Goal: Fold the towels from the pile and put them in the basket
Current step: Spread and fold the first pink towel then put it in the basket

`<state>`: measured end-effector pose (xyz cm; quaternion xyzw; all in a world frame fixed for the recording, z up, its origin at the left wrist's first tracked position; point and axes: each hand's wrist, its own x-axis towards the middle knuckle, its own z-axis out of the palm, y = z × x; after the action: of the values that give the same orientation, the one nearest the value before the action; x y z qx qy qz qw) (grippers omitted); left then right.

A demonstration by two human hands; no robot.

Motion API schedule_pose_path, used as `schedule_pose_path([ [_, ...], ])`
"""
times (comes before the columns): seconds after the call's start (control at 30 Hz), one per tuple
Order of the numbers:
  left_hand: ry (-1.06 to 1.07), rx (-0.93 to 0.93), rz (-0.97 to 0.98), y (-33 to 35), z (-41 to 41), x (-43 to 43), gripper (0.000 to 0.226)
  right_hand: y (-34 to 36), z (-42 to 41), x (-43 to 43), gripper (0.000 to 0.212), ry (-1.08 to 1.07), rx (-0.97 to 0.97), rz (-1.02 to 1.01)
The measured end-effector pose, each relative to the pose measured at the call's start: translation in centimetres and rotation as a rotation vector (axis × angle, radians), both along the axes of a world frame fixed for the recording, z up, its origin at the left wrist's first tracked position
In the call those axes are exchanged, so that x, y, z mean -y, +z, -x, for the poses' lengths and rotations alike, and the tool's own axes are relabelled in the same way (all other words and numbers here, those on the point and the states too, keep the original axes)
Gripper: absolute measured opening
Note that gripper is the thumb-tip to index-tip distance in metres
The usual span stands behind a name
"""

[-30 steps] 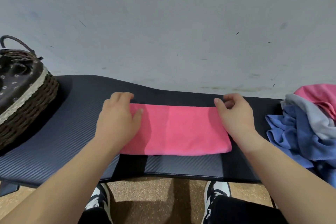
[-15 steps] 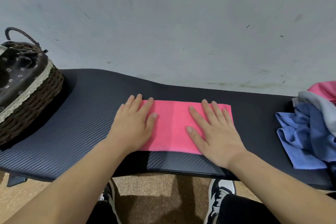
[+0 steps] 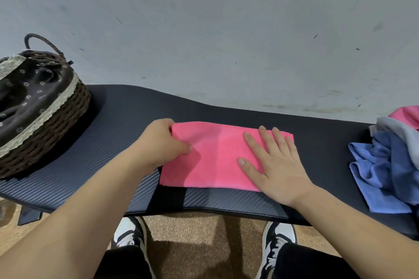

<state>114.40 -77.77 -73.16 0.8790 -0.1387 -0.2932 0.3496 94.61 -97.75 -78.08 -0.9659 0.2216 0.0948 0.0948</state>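
A folded pink towel [image 3: 217,156] lies flat on the black bench [image 3: 127,120] in front of me. My left hand [image 3: 161,142] grips the towel's left edge, thumb on top and fingers curled around it. My right hand [image 3: 272,161] lies flat and spread on the towel's right half. At the far left stands a dark wicker basket [image 3: 52,124] with a flowered fabric lining and a rope handle. The pile of towels [image 3: 390,161], blue, grey and pink, sits at the right edge.
A pale wall rises directly behind the bench. Below its front edge are a brown speckled floor and my two black-and-white shoes [image 3: 276,240]. Bare bench surface lies between the towel and the basket.
My left hand has gone from lying flat on the towel to gripping its left edge. My right hand has stayed flat on the right half.
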Motion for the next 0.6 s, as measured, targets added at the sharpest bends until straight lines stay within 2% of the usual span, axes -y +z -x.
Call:
schedule_pose_path([
  [0.1, 0.114, -0.179, 0.114, 0.3, -0.5, -0.9, 0.038, 0.1, -0.2, -0.2, 0.082, -0.003, -0.005, 0.003],
  [0.23, 0.168, -0.396, 0.142, 0.6, -0.7, -2.0, 0.033, 0.1, -0.3, -0.7, 0.08, -0.006, 0.008, 0.02],
  [0.3, 0.206, -0.437, 0.202, 1.1, -0.7, -2.3, 0.03, 0.2, -0.4, -1.2, 0.08, -0.002, 0.004, 0.014],
  [0.37, 0.242, -0.425, 0.258, 1.8, -0.8, -2.7, 0.026, 0.4, -0.7, -2.2, 0.079, 0.021, -0.004, 0.009],
  [0.47, 0.243, -0.307, 0.28, 2.6, -1.0, -3.4, 0.029, 0.5, -1.1, -4.4, 0.075, 0.074, 0.015, -0.004],
  [0.53, 0.231, -0.2, 0.29, 3.1, -0.9, -3.4, 0.027, 0.5, -1.5, -5.0, 0.072, 0.101, 0.115, -0.019],
  [0.6, 0.214, -0.135, 0.321, 3.7, -0.3, -2.8, 0.021, 1.1, -1.8, -4.4, 0.068, 0.063, 0.306, -0.042],
])
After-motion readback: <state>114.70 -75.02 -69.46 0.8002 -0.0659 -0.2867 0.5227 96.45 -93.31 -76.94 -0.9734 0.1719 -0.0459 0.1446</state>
